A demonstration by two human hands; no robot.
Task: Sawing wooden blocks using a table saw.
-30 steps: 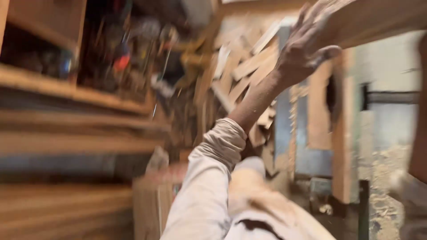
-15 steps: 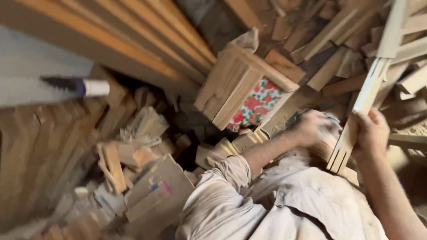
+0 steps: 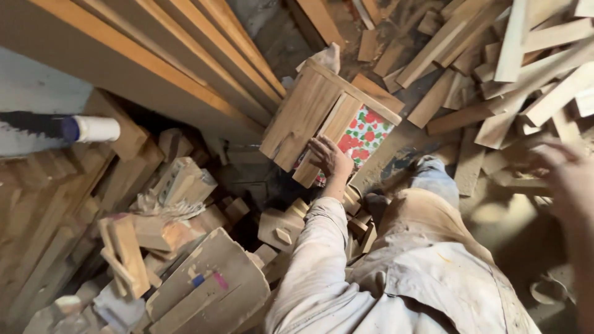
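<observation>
Many wood offcuts (image 3: 470, 68) around, long planks (image 3: 185, 55) leaning at upper left, more blocks (image 3: 281, 226) piled just below. Left hand (image 3: 329, 158) curled, fingers closed on lower edge of wooden box (image 3: 322, 117) with flowered panel, tilted among the scraps. Right hand (image 3: 566, 179) blurred, spread open, holding nothing.

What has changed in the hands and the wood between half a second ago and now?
The left hand moved up from the pale strips to the wooden stool with the floral seat and now rests on its edge. The right hand let go of the long pale strips, which are no longer in it, and hangs empty and blurred. The stool, the leaning planks and the offcut pile stayed in place.
</observation>
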